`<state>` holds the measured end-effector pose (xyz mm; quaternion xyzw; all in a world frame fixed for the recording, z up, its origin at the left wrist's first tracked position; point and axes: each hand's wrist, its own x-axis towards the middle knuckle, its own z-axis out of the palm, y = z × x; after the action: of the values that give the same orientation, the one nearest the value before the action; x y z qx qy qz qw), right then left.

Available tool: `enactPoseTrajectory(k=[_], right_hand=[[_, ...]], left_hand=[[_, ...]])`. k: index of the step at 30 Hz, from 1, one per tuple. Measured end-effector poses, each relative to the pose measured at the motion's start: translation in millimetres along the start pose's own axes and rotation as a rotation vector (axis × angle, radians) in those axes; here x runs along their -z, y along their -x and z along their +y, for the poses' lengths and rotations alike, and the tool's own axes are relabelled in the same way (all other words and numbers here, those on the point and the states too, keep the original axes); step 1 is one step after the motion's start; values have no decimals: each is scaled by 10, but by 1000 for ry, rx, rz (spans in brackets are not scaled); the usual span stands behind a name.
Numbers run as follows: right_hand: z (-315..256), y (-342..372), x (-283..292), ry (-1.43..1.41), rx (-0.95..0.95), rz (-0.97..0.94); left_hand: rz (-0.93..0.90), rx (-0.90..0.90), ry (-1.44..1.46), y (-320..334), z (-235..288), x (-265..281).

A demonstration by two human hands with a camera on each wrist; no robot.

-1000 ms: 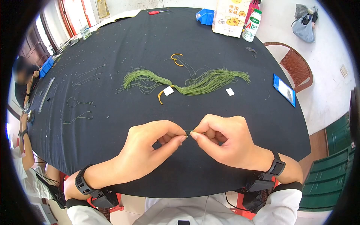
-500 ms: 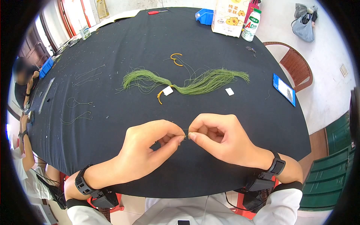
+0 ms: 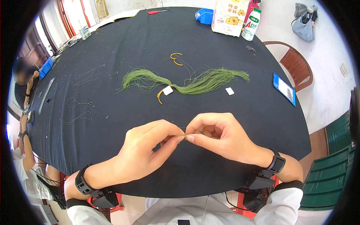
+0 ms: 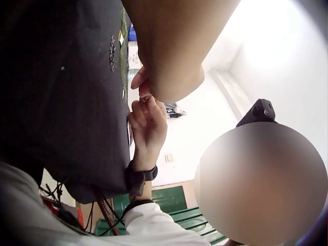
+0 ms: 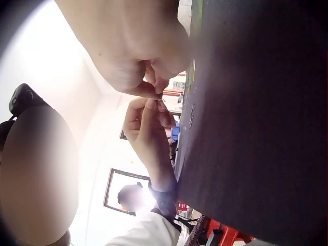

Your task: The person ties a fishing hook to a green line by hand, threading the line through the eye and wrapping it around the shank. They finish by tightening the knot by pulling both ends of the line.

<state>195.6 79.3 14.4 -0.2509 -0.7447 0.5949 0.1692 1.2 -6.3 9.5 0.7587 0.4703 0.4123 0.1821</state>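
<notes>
Thumb and index finger of my left hand (image 3: 144,150) pinch a thin green strand above the near part of the table. My right hand (image 3: 221,137) pinches at the same spot, its fingertips touching or almost touching the left ones. A bit of strand (image 3: 202,132) loops out by the right fingers; most of it is hidden by the fingers. Beyond the hands lies a bundle of green strands (image 3: 204,84), tied near its middle, with a white tag (image 3: 167,90) beside the tie. In the left wrist view the right hand (image 4: 148,128) meets the left one.
Several loose looped strands (image 3: 78,118) lie on the black table at the left. Yellow ties (image 3: 176,59) and a second white tag (image 3: 230,91) are near the bundle. A blue packet (image 3: 284,90) lies at the right; a bottle (image 3: 251,25), printed bag and blue bin stand at the back.
My right hand has moved slightly left, closing the small gap to the left fingertips. The left hand has hardly moved. A small loop of strand now shows by the right fingers.
</notes>
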Motion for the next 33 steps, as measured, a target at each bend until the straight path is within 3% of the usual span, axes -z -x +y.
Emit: enactPoseTrajectory(k=[8,15,33], right_hand=[[56,-26,13,-201,-20,-37],[44,-15,7,-167,-15,-14],[118,-24,-47,-249,68,47]], left_hand=[[16,-70,-57,8,-21,-18],[27,-158,-91,-9,-32,-34],[9,-1,12,-5,31,-26]])
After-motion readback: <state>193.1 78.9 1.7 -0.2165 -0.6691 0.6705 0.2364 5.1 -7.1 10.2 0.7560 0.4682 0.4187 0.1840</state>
